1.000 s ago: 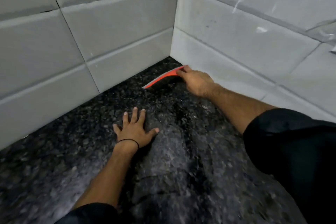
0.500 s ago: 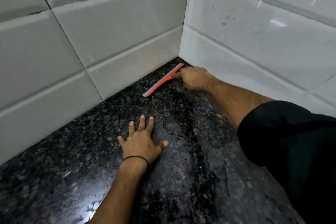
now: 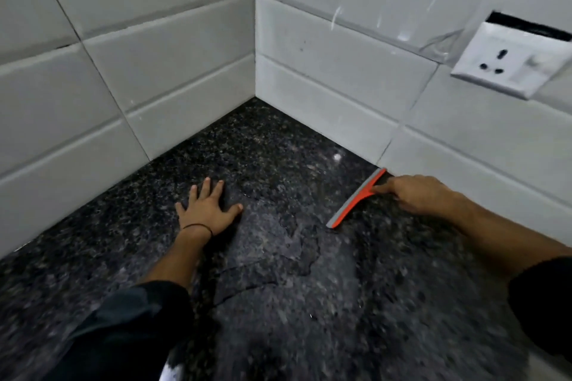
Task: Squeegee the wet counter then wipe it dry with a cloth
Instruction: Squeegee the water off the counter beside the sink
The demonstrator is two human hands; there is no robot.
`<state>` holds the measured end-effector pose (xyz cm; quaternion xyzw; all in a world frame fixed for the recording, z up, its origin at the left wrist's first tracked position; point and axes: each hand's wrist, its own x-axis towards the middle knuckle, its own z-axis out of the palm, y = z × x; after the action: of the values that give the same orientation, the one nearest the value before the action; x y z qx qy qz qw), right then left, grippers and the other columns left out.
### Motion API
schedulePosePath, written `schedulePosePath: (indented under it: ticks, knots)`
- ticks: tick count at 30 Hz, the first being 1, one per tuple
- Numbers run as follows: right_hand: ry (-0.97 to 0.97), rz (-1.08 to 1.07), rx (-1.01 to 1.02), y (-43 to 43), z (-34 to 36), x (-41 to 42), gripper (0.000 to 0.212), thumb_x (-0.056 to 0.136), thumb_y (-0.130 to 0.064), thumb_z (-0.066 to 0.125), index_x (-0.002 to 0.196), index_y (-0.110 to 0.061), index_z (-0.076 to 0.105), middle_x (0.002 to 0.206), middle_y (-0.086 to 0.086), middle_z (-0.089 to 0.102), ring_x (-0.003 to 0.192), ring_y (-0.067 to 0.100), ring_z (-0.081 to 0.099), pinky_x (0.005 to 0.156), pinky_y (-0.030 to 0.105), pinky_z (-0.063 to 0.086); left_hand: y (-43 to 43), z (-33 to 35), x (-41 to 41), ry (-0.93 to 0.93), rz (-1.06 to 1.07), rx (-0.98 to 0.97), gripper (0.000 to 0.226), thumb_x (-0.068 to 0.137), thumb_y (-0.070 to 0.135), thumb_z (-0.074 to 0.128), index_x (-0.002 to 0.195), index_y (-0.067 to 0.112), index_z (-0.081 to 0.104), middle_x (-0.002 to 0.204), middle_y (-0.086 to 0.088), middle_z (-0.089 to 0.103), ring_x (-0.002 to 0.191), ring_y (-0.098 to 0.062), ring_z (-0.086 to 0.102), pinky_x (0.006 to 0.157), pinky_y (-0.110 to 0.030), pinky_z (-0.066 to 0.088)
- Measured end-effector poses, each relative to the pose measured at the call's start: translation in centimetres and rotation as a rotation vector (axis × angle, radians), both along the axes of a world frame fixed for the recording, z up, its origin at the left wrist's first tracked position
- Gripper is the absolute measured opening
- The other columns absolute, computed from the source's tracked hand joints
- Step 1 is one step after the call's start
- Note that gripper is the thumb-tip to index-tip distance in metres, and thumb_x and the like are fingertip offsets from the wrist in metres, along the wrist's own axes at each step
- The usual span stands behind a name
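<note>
The squeegee [image 3: 356, 197] has left the far corner and now sits right of centre, its upper end at the foot of the right-hand wall, blade on the counter [image 3: 278, 312]. The right hand [image 3: 418, 195] grips its handle, fingers curled. The left hand [image 3: 207, 210] presses flat, fingers spread, centre-left. The black speckled granite carries a dull, ragged-edged water film [image 3: 291, 244]. White tiled walls [image 3: 154, 71] meet at upper centre, with a socket [image 3: 507, 62] at upper right.

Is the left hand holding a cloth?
No, the left hand lies flat, fingers spread, on the granite counter, holding nothing; the right hand grips the squeegee.
</note>
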<state>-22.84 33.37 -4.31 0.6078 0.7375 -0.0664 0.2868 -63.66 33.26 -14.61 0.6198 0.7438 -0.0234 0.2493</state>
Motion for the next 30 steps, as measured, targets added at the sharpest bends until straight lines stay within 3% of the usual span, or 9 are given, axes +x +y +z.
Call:
schedulePosePath:
  ticks: [3, 6, 11, 14, 18, 21, 26, 30]
  knots:
    - [-0.092, -0.012, -0.052, -2.3, 2.5, 1.5, 0.044, 0.095, -0.036, 0.049, 0.135, -0.053, 0.046, 0.135, -0.006, 0.058, 0.115, 0.023, 0.060, 0.082, 0.027, 0.045, -1.2, 0.0, -0.4, -0.016, -0.003, 0.053, 0.087, 0.082, 0.080, 0.036, 0.155, 0.039, 0.011, 0.165, 0.005, 0.005, 0.151, -0.027, 0.007, 0.118, -0.060, 0.008]
    - [-0.042, -0.049, -0.038, -1.6, 4.2, 0.7, 0.043, 0.091, -0.025, 0.055, 0.128, -0.048, 0.056, 0.127, -0.002, 0.062, 0.111, 0.023, 0.061, 0.084, 0.031, 0.049, -2.9, 0.2, -1.5, -0.017, 0.038, 0.115, 0.084, 0.083, 0.080, 0.035, 0.154, 0.038, 0.016, 0.165, 0.004, 0.009, 0.151, -0.026, 0.009, 0.119, -0.058, 0.008]
    - [0.368, 0.035, 0.048, 4.2, 3.6, -7.5, 0.048, 0.085, -0.014, 0.060, 0.127, -0.036, 0.064, 0.104, -0.001, 0.073, 0.091, 0.020, 0.065, 0.082, 0.029, 0.051, -6.0, 0.0, -5.4, 0.041, 0.228, 0.060, 0.092, 0.080, 0.084, 0.033, 0.155, 0.036, 0.011, 0.166, 0.004, -0.001, 0.152, -0.027, 0.000, 0.118, -0.059, 0.007]
    - [0.491, 0.200, 0.022, 8.0, 1.3, -16.3, 0.050, 0.082, -0.014, 0.062, 0.131, -0.023, 0.060, 0.120, 0.005, 0.063, 0.110, 0.025, 0.060, 0.097, 0.031, 0.046, -6.8, -0.9, -7.4, 0.024, 0.270, -0.069, 0.100, 0.074, 0.089, 0.033, 0.155, 0.040, -0.002, 0.165, 0.006, -0.012, 0.152, -0.027, -0.007, 0.117, -0.063, 0.005]
    - [0.460, 0.271, 0.139, 10.8, -1.1, -26.8, 0.060, 0.084, -0.015, 0.052, 0.141, -0.034, 0.046, 0.129, 0.016, 0.046, 0.112, 0.043, 0.056, 0.092, 0.048, 0.048, -6.6, -2.0, -7.9, -0.005, 0.265, -0.060, 0.101, 0.073, 0.089, 0.035, 0.154, 0.043, -0.005, 0.164, 0.008, -0.015, 0.152, -0.027, -0.008, 0.115, -0.064, 0.007]
    - [0.455, 0.359, 0.193, 11.5, -2.2, -33.6, 0.057, 0.088, -0.011, 0.049, 0.143, -0.027, 0.044, 0.133, 0.016, 0.041, 0.114, 0.044, 0.054, 0.093, 0.051, 0.045, -6.1, -2.0, -8.1, 0.025, 0.269, -0.060, 0.102, 0.072, 0.089, 0.035, 0.153, 0.043, -0.006, 0.164, 0.008, -0.015, 0.152, -0.027, -0.007, 0.115, -0.065, 0.012]
    - [0.407, 0.336, 0.183, 12.8, -3.7, -38.5, 0.045, 0.093, -0.011, 0.042, 0.137, -0.015, 0.052, 0.134, 0.014, 0.048, 0.117, 0.041, 0.055, 0.096, 0.048, 0.045, -6.0, -2.1, -7.7, 0.068, 0.267, -0.062, 0.100, 0.076, 0.087, 0.035, 0.154, 0.041, -0.007, 0.164, 0.008, -0.015, 0.152, -0.028, -0.007, 0.115, -0.065, 0.014]
    - [0.406, 0.294, 0.123, 13.3, -3.0, -37.5, 0.045, 0.091, -0.013, 0.049, 0.134, -0.024, 0.057, 0.131, 0.012, 0.059, 0.118, 0.034, 0.059, 0.097, 0.042, 0.047, -6.0, -1.7, -7.7, 0.045, 0.274, -0.057, 0.100, 0.076, 0.086, 0.038, 0.154, 0.042, -0.006, 0.164, 0.008, -0.015, 0.152, -0.028, -0.007, 0.115, -0.065, 0.013]
